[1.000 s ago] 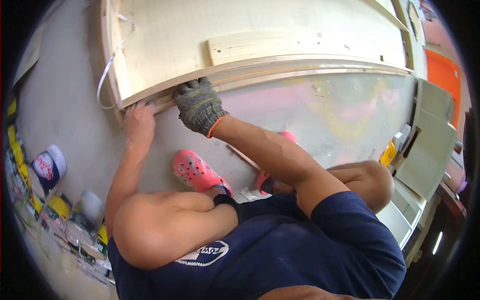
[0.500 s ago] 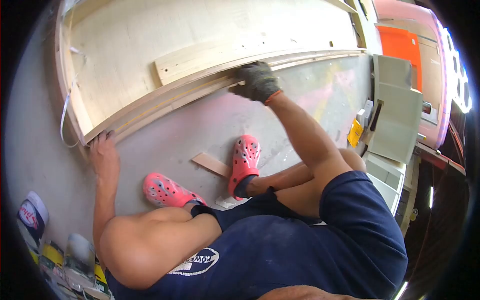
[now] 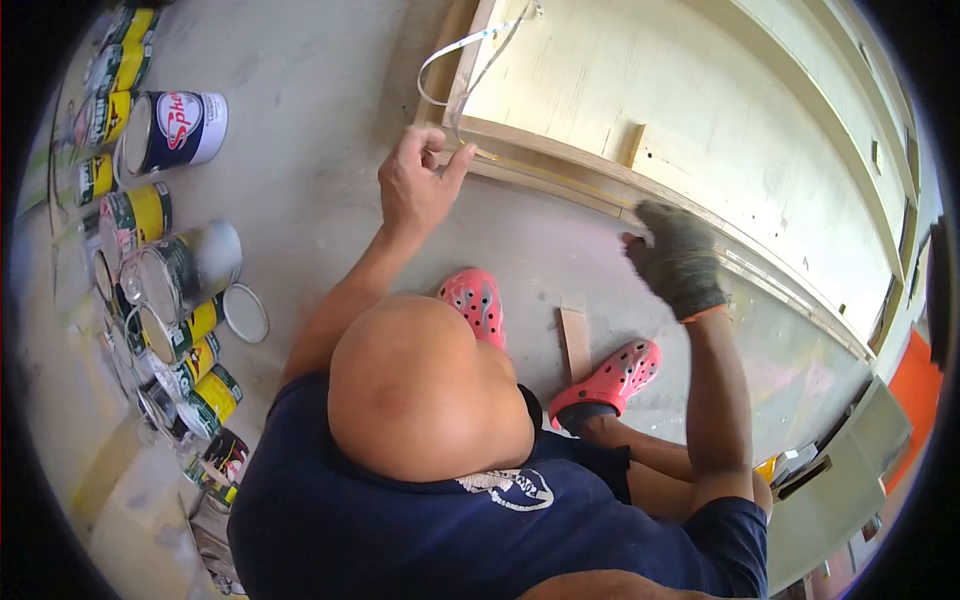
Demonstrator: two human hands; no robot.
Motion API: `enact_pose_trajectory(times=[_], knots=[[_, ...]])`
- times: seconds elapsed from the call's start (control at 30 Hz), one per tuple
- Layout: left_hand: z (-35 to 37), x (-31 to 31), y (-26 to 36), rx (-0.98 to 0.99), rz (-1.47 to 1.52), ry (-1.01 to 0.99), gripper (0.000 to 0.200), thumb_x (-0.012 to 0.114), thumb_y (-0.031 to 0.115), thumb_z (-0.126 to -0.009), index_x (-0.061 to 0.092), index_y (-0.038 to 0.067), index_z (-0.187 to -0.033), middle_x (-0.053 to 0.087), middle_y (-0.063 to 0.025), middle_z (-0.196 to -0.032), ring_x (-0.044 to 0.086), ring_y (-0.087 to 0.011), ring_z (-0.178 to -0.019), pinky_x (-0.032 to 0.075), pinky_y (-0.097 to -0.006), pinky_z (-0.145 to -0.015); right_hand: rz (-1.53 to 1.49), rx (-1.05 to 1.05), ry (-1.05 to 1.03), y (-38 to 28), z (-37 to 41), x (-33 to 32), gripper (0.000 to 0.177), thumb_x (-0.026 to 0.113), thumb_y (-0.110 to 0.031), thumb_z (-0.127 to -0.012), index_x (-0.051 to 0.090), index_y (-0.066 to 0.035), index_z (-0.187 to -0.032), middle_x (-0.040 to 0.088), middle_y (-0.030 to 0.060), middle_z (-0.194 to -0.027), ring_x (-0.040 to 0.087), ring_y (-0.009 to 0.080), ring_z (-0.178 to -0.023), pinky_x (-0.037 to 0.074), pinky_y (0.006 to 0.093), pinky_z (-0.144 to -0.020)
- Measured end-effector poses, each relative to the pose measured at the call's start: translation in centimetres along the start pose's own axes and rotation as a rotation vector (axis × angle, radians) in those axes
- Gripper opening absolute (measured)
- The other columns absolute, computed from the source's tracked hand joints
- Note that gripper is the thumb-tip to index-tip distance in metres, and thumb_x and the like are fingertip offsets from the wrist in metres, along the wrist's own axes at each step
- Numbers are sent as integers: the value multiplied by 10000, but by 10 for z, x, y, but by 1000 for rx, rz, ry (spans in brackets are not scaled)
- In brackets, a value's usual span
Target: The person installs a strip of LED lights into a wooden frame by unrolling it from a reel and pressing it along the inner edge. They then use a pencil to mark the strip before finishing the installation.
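Observation:
My bare left hand (image 3: 420, 185) is raised at the near left corner of a pale wooden frame (image 3: 560, 152). Its thumb is apart from the curled fingers, close to the end of a thin yellow strip (image 3: 570, 185). That strip runs along the frame's near side towards my right hand (image 3: 678, 258), which wears a dark grey glove with an orange cuff. The gloved fingertips lie at the frame's edge with the thumb apart; part of the strip is hidden there. A narrow white strip (image 3: 432, 78) loops out from the frame's corner by my left hand.
A short wooden offcut (image 3: 575, 340) lies on the floor (image 3: 330, 130) between my pink clogs. On the left stand several paint cans (image 3: 180, 130), with a round lid (image 3: 246, 312) nearby. A pale cabinet (image 3: 835, 490) and an orange panel (image 3: 912, 400) are at the right.
My view has swung left, bringing more paint cans into sight. My left hand has lifted off the frame's corner with its thumb spread. The gloved right hand remains at the near edge.

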State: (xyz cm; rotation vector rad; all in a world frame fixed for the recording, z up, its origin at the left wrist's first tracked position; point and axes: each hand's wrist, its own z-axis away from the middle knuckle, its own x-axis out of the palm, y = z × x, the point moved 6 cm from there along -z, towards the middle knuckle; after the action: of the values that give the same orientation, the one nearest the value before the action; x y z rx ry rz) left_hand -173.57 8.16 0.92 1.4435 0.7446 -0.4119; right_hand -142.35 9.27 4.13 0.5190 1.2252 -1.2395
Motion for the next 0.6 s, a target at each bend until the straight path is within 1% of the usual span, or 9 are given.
enact_pose_trajectory(times=[0.07,0.1,0.17,0.2,0.27,0.3,0.37,0.4,0.6], knots=[[-8,1,-8,-236,51,53,362,868,269,-738,645,64,-937,665,-98,-917,641,-259,-816,522,-409,-732,-106,-126,80,-49,-19,9,287,725,-264,-796,664,-97,-1021,694,138,-967,664,372,-920,514,503,-792],[-14,5,-5,-236,57,56,362,868,269,-738,645,64,-937,665,-98,-917,641,-259,-816,522,-409,-732,-136,-156,111,-69,-28,13,308,713,-205,-815,664,-72,-1088,688,162,-1006,650,388,-939,508,498,-802],[-29,-2,19,103,-8,235,399,884,265,-708,654,47,-951,673,-108,-886,649,-264,-783,528,-405,-725,-178,-189,121,-106,-45,16,259,663,-179,-839,645,-80,-1078,679,162,-984,652,382,-924,504,509,-792],[-38,-7,20,100,-5,240,399,884,265,-708,654,47,-951,673,-108,-886,649,-264,-783,528,-405,-725,-198,-191,141,-122,-52,12,251,652,-169,-836,633,-86,-1072,676,159,-955,651,385,-911,508,506,-785],[-58,-2,11,-17,-74,-38,391,865,240,-725,672,33,-995,674,-122,-874,658,-275,-806,538,-396,-748,-211,-164,132,-138,-69,5,305,703,-206,-802,616,-122,-1082,674,141,-958,658,362,-904,507,487,-787],[-62,0,0,-53,-29,-84,320,812,175,-779,690,28,-1035,686,-129,-895,673,-280,-818,551,-385,-760,-202,-196,270,-140,-79,-3,323,708,-203,-797,617,-129,-1098,675,137,-955,661,358,-898,511,483,-777],[-65,1,-3,27,-10,-80,317,790,145,-797,680,32,-1073,701,-128,-901,683,-279,-807,557,-378,-755,-215,-247,460,-132,-105,-13,400,722,-193,-785,620,-153,-1169,676,125,-940,665,348,-882,517,473,-761],[-66,0,-1,106,1,-70,320,769,115,-816,671,36,-1111,716,-127,-907,693,-278,-797,563,-372,-750,-185,-186,402,-127,-120,-16,446,719,-190,-787,618,-190,-1221,664,112,-987,658,343,-899,511,471,-785],[-53,-2,-19,-31,282,74,375,763,94,-882,607,38,-1219,752,-88,-968,700,-136,-804,564,-278,-750,126,-649,757,-142,-162,-41,402,709,-172,-787,659,-181,-1186,645,94,-990,636,322,-865,518,447,-748]])
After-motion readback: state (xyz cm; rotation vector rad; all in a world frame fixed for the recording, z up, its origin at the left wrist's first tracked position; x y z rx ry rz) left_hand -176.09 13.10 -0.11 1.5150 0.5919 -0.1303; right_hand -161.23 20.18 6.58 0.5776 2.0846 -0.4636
